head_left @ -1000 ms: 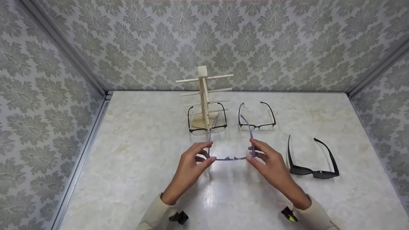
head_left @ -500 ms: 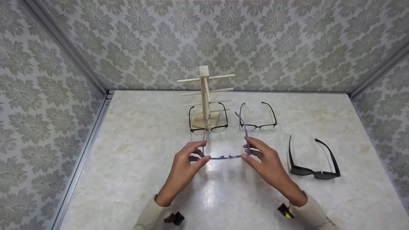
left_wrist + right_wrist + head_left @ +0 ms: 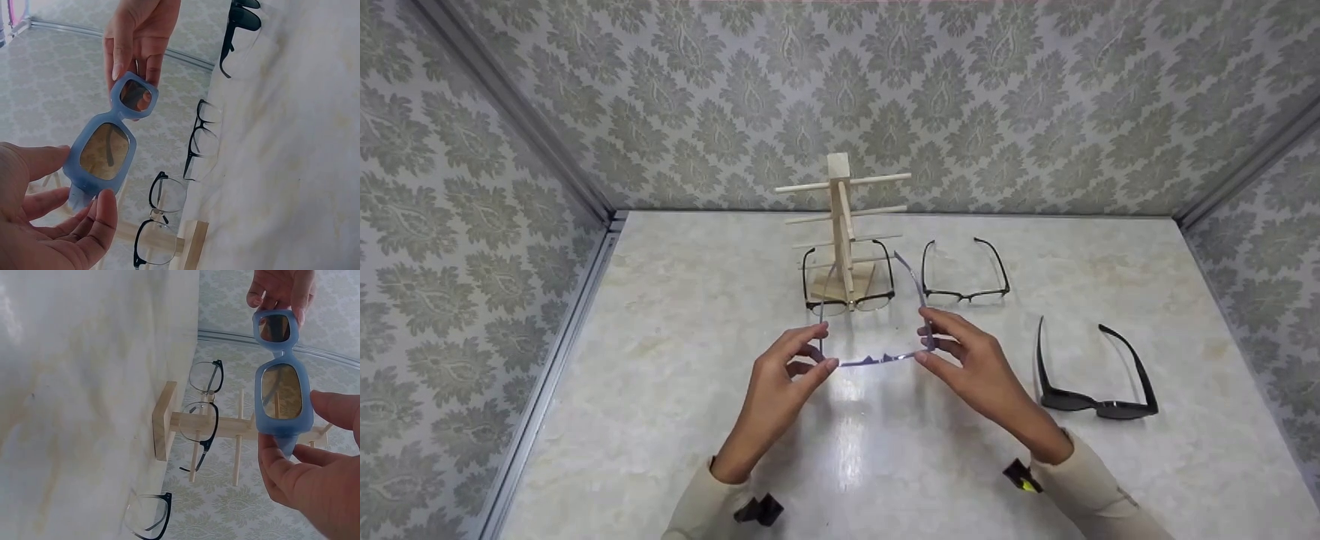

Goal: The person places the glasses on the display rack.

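Note:
Blue-framed sunglasses with brownish lenses are held up above the table, temples unfolded and pointing away from me. My left hand pinches their left front corner and temple between thumb and fingers. At the right corner, my right hand grips in the same way. Beyond them stands a wooden glasses rack with several pairs of pegs. Black half-rimmed glasses hang low on this rack, as the right wrist view also shows.
Another pair of black-rimmed glasses lies on the marbled table right of the rack. Black sunglasses lie farther right and nearer. Patterned wall panels enclose the table at the back and both sides.
Both hands have moved left and slightly forward with the blue sunglasses, whose temples now overlap the rack in the head view. The frame front has tilted a little. The other glasses stay put.

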Motion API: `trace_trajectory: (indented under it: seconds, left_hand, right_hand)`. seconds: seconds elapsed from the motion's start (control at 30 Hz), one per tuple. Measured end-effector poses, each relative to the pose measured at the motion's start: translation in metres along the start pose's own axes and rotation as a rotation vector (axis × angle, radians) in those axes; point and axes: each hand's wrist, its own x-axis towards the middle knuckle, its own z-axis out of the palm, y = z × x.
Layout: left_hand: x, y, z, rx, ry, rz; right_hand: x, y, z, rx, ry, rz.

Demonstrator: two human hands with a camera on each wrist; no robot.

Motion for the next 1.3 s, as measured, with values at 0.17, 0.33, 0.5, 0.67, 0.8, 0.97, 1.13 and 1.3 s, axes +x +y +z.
trace_trajectory:
  seconds: [0.17, 0.33, 0.5, 0.67, 0.8, 0.97, 1.13, 1.3]
  left_hand:
    - [0.004, 0.001, -0.005, -0.021, 0.014, -0.018]
    - [0.009, 0.003, -0.007, -0.031, 0.022, -0.031]
    - [0.015, 0.003, -0.009, -0.017, 0.023, -0.048]
    - [0.02, 0.004, -0.011, 0.032, 0.012, -0.045]
    - [0.024, 0.003, -0.014, 0.058, 0.005, -0.028]
    - [0.03, 0.004, -0.017, 0.076, 0.004, -0.021]
    - [0.036, 0.007, -0.019, 0.078, 0.001, -0.02]
    - [0.042, 0.008, -0.02, 0.06, 0.002, -0.033]
  right_hand:
    - [0.011, -0.003, -0.002, 0.018, -0.025, -0.013]
    - [0.018, -0.004, -0.003, 0.025, -0.029, -0.01]
    - [0.023, -0.005, -0.003, 0.029, -0.032, 0.036]
    - [0.029, -0.006, -0.003, 0.007, -0.026, 0.062]
    - [0.034, -0.006, -0.003, 0.008, -0.023, 0.078]
    - [0.039, -0.004, -0.004, 0.017, -0.034, 0.1]
    - [0.046, -0.005, -0.005, -0.002, -0.055, 0.133]
    - [0.053, -0.004, -0.006, -0.017, -0.061, 0.164]
